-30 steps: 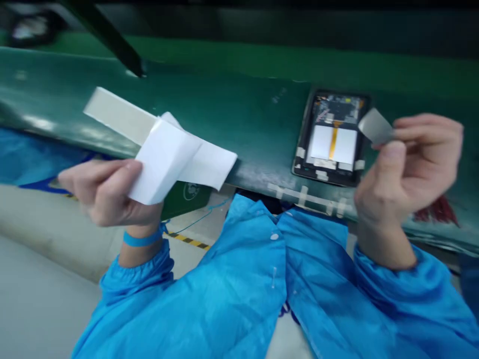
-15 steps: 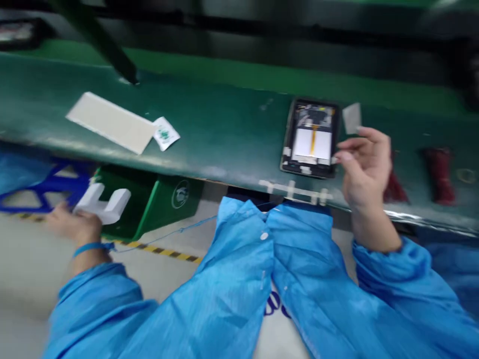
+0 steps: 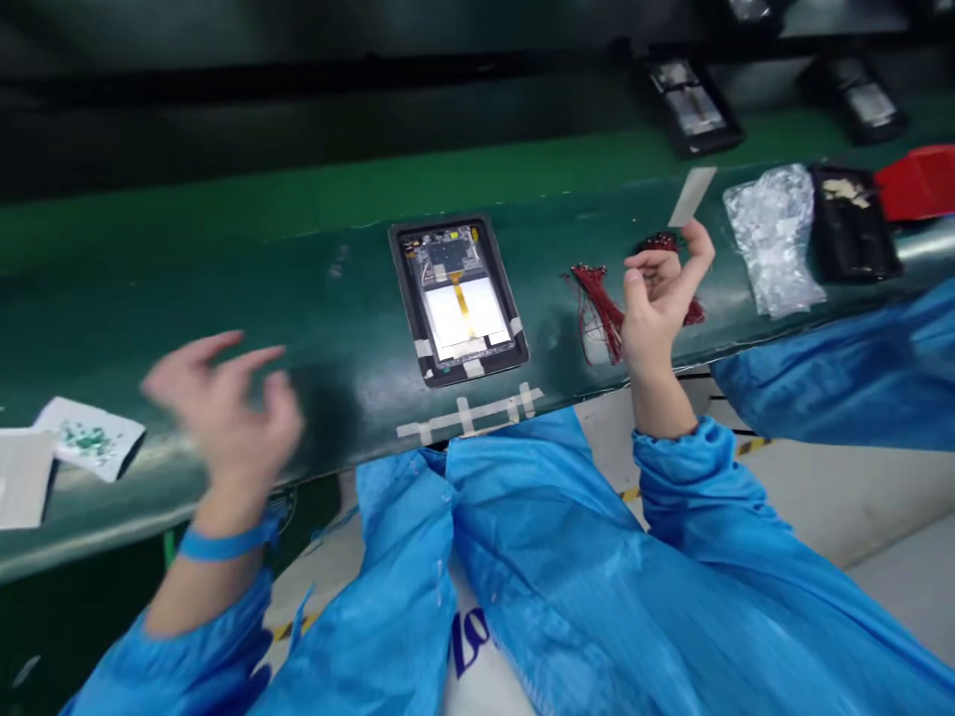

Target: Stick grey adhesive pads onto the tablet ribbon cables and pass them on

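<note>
My left hand (image 3: 231,413), blurred by motion and wearing a blue wristband, is over the green bench, fingers apart and holding nothing. To its right an opened tablet (image 3: 464,298) lies in its dark frame, showing a circuit board, a white battery and a yellow flat cable. Small pieces of tape sit along its lower edges. My right hand (image 3: 661,298) has curled fingers, with a pale strip of tape (image 3: 692,196) at the index fingertip. Close beside that hand lies a bundle of red wires (image 3: 599,298); more red wires are partly hidden behind it.
Strips of tape (image 3: 477,410) are stuck at the bench's front edge. At left lie a white sachet (image 3: 96,436) and a cream board (image 3: 22,482). A clear plastic bag (image 3: 776,239), a black tray (image 3: 855,224) and a red bin (image 3: 919,182) stand right. More opened devices (image 3: 693,107) sit behind.
My left hand has let go of the white U-shaped piece near the green bin and come up over the bench. The view has turned right; my right hand, with tape, is now over the red wires.
</note>
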`<action>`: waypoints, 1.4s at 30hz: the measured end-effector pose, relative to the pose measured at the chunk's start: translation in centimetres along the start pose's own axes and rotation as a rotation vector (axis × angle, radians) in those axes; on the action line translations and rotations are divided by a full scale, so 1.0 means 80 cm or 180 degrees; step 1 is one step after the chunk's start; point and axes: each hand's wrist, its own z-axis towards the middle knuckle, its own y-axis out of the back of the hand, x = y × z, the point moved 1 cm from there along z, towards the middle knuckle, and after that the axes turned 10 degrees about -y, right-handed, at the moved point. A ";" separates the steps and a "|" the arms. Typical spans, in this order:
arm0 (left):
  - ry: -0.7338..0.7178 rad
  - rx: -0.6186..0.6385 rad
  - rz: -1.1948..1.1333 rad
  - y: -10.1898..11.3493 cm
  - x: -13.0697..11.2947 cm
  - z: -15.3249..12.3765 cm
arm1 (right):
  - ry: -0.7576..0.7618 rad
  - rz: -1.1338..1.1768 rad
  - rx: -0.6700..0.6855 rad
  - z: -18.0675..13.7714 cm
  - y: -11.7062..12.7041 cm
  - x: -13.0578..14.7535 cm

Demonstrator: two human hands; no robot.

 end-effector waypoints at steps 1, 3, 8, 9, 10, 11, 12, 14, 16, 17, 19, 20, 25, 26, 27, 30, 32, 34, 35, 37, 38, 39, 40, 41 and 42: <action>-0.0342 -0.0006 -0.0065 -0.028 -0.016 0.022 | -0.0041 0.0035 0.0071 0.002 0.000 -0.002; -0.0572 0.0297 -0.0156 -0.082 -0.043 0.074 | -0.0111 0.0149 0.0260 0.000 -0.005 0.002; -0.0192 0.1005 0.0148 -0.155 -0.074 0.187 | -0.0243 0.0318 0.0602 -0.014 -0.007 0.018; -0.0184 0.1100 0.0242 -0.158 -0.077 0.199 | -0.0279 0.0344 0.0615 -0.014 -0.004 0.016; -0.0195 0.1185 0.0337 -0.160 -0.079 0.208 | -0.0320 0.0365 0.0612 -0.014 -0.001 0.013; -0.0223 0.1272 0.0430 -0.161 -0.081 0.213 | -0.0366 0.0378 0.0601 -0.013 0.002 0.008; -0.0261 0.1350 0.0517 -0.160 -0.084 0.216 | -0.0417 0.0385 0.0586 -0.012 0.006 0.003; -0.0317 0.1498 0.0665 -0.159 -0.088 0.219 | -0.0522 0.0392 0.0569 -0.010 0.011 -0.006; -0.0326 0.1637 0.0776 -0.158 -0.094 0.222 | -0.0611 0.0431 0.0566 -0.010 0.014 -0.013; -0.0322 0.1706 0.0839 -0.158 -0.097 0.224 | -0.0648 0.0462 0.0570 -0.010 0.014 -0.015; -0.0323 0.1842 0.1008 -0.159 -0.103 0.232 | -0.0703 0.0522 0.0615 -0.011 0.014 -0.017; -0.0330 0.1914 0.1103 -0.159 -0.106 0.236 | -0.0712 0.0553 0.0633 -0.011 0.014 -0.018; -0.0362 0.2225 0.1464 -0.160 -0.116 0.252 | -0.0708 0.0726 0.0674 -0.015 0.012 -0.017; -0.0396 0.2230 0.1489 -0.160 -0.117 0.253 | -0.0697 0.0772 0.0702 -0.018 0.010 -0.014; -0.0442 0.2214 0.1501 -0.160 -0.119 0.253 | -0.0675 0.0820 0.0755 -0.021 0.007 -0.010; -0.0563 0.2152 0.1545 -0.162 -0.121 0.252 | -0.0501 0.0928 0.1099 -0.034 -0.008 0.006; -0.0599 0.2124 0.1587 -0.165 -0.123 0.251 | -0.0364 0.0926 0.1377 -0.043 -0.019 0.018; -0.0599 0.2104 0.1552 -0.168 -0.124 0.250 | -0.0275 0.0903 0.1551 -0.048 -0.026 0.026; -0.0594 0.2102 0.1530 -0.169 -0.125 0.250 | -0.0260 0.0896 0.1596 -0.050 -0.027 0.027; -0.0610 0.2123 0.1521 -0.172 -0.124 0.252 | -0.0247 0.0899 0.1632 -0.051 -0.027 0.027; -0.0628 0.2151 0.1543 -0.173 -0.123 0.254 | -0.0242 0.0899 0.1632 -0.051 -0.025 0.026; -0.0629 0.2179 0.1579 -0.174 -0.122 0.257 | -0.0238 0.0894 0.1628 -0.051 -0.023 0.024; -0.0603 0.2207 0.1605 -0.175 -0.119 0.260 | -0.0243 0.0879 0.1620 -0.052 -0.021 0.022; -0.0542 0.2226 0.1590 -0.176 -0.116 0.264 | -0.0253 0.0859 0.1614 -0.052 -0.019 0.022; -0.0428 0.2231 0.1509 -0.176 -0.113 0.268 | -0.0269 0.0837 0.1615 -0.052 -0.019 0.022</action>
